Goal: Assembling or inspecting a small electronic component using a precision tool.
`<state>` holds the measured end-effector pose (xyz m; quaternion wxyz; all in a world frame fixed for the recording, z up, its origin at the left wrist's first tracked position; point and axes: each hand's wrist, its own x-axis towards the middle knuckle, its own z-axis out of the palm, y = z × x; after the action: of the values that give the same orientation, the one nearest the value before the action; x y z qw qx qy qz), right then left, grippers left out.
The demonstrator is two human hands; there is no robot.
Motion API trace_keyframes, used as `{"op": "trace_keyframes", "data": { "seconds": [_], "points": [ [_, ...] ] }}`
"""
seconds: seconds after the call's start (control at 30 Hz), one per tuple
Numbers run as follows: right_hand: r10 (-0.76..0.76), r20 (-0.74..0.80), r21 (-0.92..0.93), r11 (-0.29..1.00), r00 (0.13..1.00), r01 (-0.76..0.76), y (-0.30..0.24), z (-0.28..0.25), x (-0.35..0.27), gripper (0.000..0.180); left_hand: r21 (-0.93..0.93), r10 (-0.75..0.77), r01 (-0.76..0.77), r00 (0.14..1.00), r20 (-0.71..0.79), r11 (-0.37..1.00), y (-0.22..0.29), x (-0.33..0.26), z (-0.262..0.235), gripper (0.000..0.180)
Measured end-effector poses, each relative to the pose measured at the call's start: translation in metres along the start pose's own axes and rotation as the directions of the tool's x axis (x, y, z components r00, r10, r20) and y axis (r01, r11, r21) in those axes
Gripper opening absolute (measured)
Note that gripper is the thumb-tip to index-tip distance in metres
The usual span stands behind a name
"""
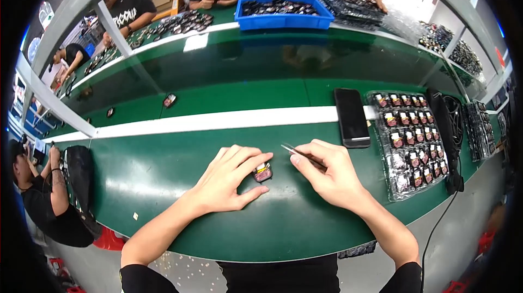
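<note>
On the green tabletop (234,238), the small dark case (263,173) is loosely framed by the half-open left hand (226,180), tweezers (289,148) are pinched in the right hand (333,176), and the case, probably light, stiff and slippery, is best taken by its side edges.
</note>
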<state>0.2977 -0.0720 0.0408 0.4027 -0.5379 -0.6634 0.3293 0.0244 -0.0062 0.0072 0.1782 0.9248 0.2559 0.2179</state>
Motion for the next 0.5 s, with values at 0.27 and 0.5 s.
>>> {"op": "trace_keyframes", "data": {
  "seconds": [0.27,0.5],
  "points": [
    [-0.056,-0.041,0.046,0.997,0.998,0.057,0.029,0.03,-0.011,0.02,-0.068,-0.04,0.038,0.999,-0.024,0.997,-0.014,-0.012,0.002,0.065],
    [-0.079,-0.043,0.05,0.996,0.996,0.081,0.028,0.033,-0.013,0.013,-0.144,-0.064,0.064,0.998,0.001,0.988,-0.017,-0.012,0.0,0.059]
  ]
}}
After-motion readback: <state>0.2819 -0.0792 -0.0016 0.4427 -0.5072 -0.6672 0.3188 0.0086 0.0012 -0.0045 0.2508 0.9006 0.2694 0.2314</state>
